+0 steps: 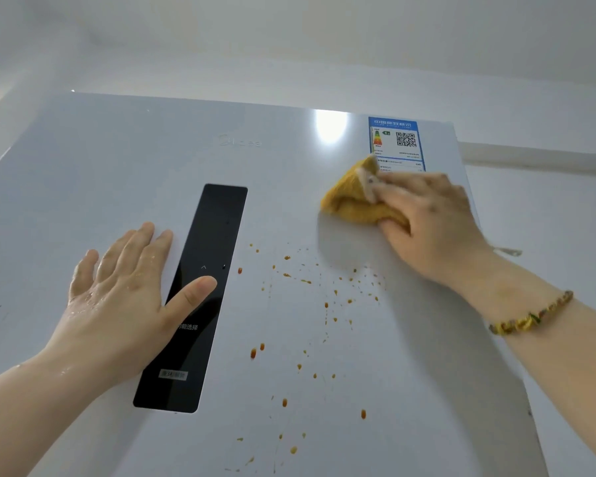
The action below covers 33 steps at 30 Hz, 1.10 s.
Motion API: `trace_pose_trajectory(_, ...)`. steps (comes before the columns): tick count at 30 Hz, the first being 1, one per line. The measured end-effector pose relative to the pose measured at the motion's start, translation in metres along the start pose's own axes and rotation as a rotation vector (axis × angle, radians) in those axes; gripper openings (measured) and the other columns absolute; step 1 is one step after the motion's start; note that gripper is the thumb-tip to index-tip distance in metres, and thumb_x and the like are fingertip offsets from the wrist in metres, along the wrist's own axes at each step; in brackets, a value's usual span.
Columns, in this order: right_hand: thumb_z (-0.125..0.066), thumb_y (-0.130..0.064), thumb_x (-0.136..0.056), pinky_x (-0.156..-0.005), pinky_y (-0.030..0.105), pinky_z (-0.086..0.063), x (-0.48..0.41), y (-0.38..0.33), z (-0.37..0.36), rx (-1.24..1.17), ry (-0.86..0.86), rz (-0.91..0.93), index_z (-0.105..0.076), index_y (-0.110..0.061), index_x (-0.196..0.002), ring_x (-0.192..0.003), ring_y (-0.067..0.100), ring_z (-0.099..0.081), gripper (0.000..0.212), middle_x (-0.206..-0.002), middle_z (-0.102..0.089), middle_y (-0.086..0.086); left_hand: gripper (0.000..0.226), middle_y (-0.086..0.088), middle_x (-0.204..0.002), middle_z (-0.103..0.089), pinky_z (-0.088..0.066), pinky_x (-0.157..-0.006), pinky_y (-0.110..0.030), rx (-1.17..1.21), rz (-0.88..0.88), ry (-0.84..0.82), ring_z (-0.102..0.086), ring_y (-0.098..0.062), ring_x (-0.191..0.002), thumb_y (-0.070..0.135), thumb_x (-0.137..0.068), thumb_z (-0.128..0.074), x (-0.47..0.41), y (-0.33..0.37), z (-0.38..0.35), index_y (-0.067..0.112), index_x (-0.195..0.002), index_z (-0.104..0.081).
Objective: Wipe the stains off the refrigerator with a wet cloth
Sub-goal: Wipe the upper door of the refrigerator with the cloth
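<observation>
the yellow cloth point(351, 201) is bunched into a rough triangle high on the refrigerator point(410, 356) door; its peak points up and touches the lower left corner of the blue energy label point(396, 142); its long lower edge runs left to right, sloping slightly down toward the palm; the right grip point(434, 218), a bare hand, is clenched on the cloth's right end, fingers over it and thumb below, pressing it to the door; the door's right edge lies just beside this hand and the top edge is near above the label; bare door lies open between the cloth and the black control panel point(214, 235); the orange-brown stains point(253, 353) scatter below the cloth, between panel and right forearm, running down to the lower frame edge; the left grip point(124, 294) is released and wet, holding nothing, fingers straight and flat on the door left of the panel, thumb lying across the panel; a beaded bracelet point(530, 315) circles the right wrist
</observation>
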State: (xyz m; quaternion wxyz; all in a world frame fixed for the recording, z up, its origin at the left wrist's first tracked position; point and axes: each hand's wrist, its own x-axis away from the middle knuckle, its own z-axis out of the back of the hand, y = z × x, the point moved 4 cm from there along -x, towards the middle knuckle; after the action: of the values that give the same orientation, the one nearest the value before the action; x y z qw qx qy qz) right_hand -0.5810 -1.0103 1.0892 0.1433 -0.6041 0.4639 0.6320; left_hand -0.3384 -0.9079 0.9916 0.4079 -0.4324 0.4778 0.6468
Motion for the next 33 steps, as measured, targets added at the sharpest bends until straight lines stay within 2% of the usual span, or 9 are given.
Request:
trace_pose_trajectory(5,-0.043,-0.032,-0.093,-0.094,0.039,-0.03,-0.007,0.004,-0.003,0.033,-0.029,-0.281,-0.047,-0.023,-0.131,-0.119,0.033,-0.039,0.04,-0.14,-0.042,0.004,0.132,0.011,-0.155,0.002,0.016,-0.108,-0.026,-0.019,0.0,0.001,0.014,-0.002,-0.139,0.092,-0.034,0.019,0.001,-0.003,-0.002,0.027,-0.146,-0.007)
trace_pose_trajectory(8,-0.04,-0.036,-0.085,-0.074,0.039,-0.043,0.022,-0.039,-0.009,0.038,0.108,-0.037,-0.065,-0.014,-0.109,-0.091,0.035,-0.057,0.041,-0.113,-0.064,0.012,0.12,0.011,-0.155,0.003,0.016,-0.109,-0.027,-0.02,-0.005,0.003,0.014,-0.002,-0.139,0.087,-0.044,0.008,0.001,-0.002,-0.001,0.027,-0.146,-0.006)
trace_pose_trajectory(13,-0.042,-0.035,-0.082,-0.075,0.036,-0.032,0.05,-0.057,-0.008,-0.078,0.027,0.221,-0.067,-0.016,-0.108,-0.091,0.029,-0.051,0.041,-0.11,-0.066,0.008,0.111,0.01,-0.155,-0.002,0.014,-0.11,-0.029,-0.068,-0.039,-0.05,0.008,-0.006,-0.141,0.08,-0.05,0.006,-0.003,-0.004,0.005,0.028,-0.146,-0.01)
trace_pose_trajectory(16,-0.044,-0.035,-0.081,-0.079,0.042,-0.044,0.023,-0.015,0.004,0.033,0.052,-0.032,-0.066,-0.01,-0.111,-0.091,0.042,-0.059,0.044,-0.115,-0.064,0.014,0.109,0.013,-0.155,-0.002,0.016,-0.109,-0.028,-0.07,-0.074,-0.066,0.008,-0.004,-0.14,0.079,-0.05,0.006,-0.004,-0.007,0.011,0.03,-0.146,-0.011)
trace_pose_trajectory(20,-0.048,-0.035,-0.088,-0.093,0.045,-0.033,0.023,0.001,0.004,0.0,-0.068,-0.405,-0.051,-0.018,-0.129,-0.115,0.04,-0.04,0.045,-0.138,-0.045,0.009,0.106,0.014,-0.154,0.004,0.02,-0.108,-0.027,-0.042,-0.1,-0.113,0.013,-0.001,-0.139,0.078,-0.051,0.006,0.001,-0.011,0.011,0.031,-0.146,-0.005)
trace_pose_trajectory(24,-0.045,-0.031,-0.081,-0.076,0.039,-0.039,0.075,-0.063,0.002,-0.011,0.042,-0.068,-0.053,-0.019,-0.118,-0.097,0.032,-0.046,0.039,-0.12,-0.06,0.011,0.106,0.012,-0.155,0.006,0.019,-0.109,-0.029,-0.025,-0.123,-0.114,0.013,-0.002,-0.139,0.077,-0.051,0.005,0.002,-0.014,0.01,0.03,-0.146,-0.004)
trace_pose_trajectory(29,-0.032,-0.032,-0.096,-0.08,0.032,-0.033,0.114,-0.092,0.007,-0.048,-0.06,0.401,-0.047,-0.025,-0.12,-0.098,0.022,-0.047,0.029,-0.127,-0.048,0.0,0.103,0.011,-0.155,0.001,0.018,-0.109,-0.03,0.011,-0.163,-0.13,0.01,-0.003,-0.14,0.076,-0.054,0.002,0.001,-0.018,0.011,0.03,-0.146,-0.005)
trace_pose_trajectory(31,-0.035,-0.033,-0.094,-0.078,0.034,-0.034,0.089,-0.071,0.005,0.004,-0.073,0.395,-0.046,-0.023,-0.12,-0.096,0.024,-0.047,0.03,-0.125,-0.052,0.004,0.101,0.011,-0.155,-0.002,0.019,-0.109,-0.029,0.023,-0.181,-0.13,0.007,-0.003,-0.141,0.077,-0.056,-0.001,-0.001,-0.023,0.015,0.03,-0.146,-0.007)
trace_pose_trajectory(33,-0.042,-0.033,-0.084,-0.078,0.04,-0.038,0.06,-0.047,0.003,0.017,-0.059,0.157,-0.051,-0.018,-0.12,-0.095,0.033,-0.05,0.039,-0.12,-0.059,0.013,0.099,0.011,-0.155,-0.002,0.019,-0.109,-0.028,0.02,-0.201,-0.142,0.007,-0.002,-0.14,0.077,-0.06,-0.004,-0.001,-0.026,0.017,0.029,-0.146,-0.009)
